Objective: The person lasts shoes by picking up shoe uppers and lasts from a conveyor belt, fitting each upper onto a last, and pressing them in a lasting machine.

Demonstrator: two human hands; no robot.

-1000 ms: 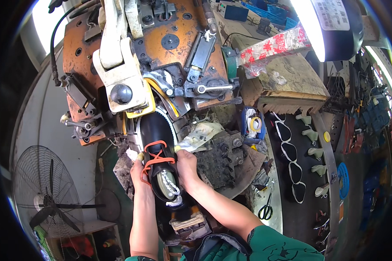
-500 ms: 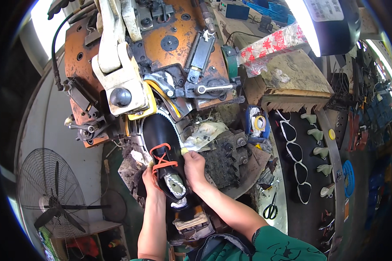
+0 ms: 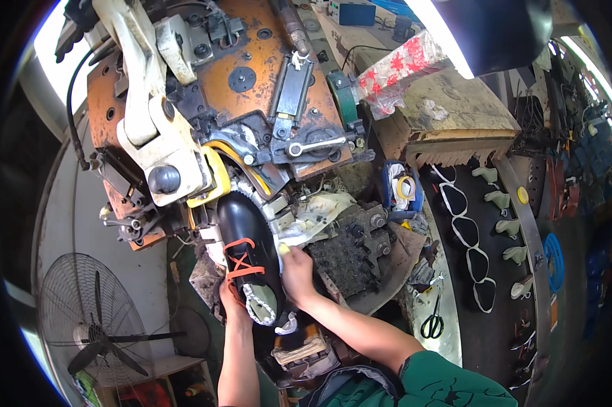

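A black shoe upper with orange laces [image 3: 246, 245] stands on a last with its toe pushed into the jaws of a large orange and white machine [image 3: 218, 102]. My left hand [image 3: 230, 297] grips the shoe's left side near the heel. On the right side of the shoe my right hand [image 3: 295, 271] holds it, thumb up along the upper. A white cord hangs from the shoe's opening.
A grey floor fan [image 3: 92, 325] stands low at the left. Right of the machine are a dirty rag [image 3: 319, 207], a blue tray with tape [image 3: 401, 190], white sole outlines [image 3: 465, 230] on a dark belt, black scissors [image 3: 431, 325] and a worn wooden box [image 3: 448, 115].
Both hands have pushed the shoe upward and further into the machine's jaws. The view has shifted slightly with my head.
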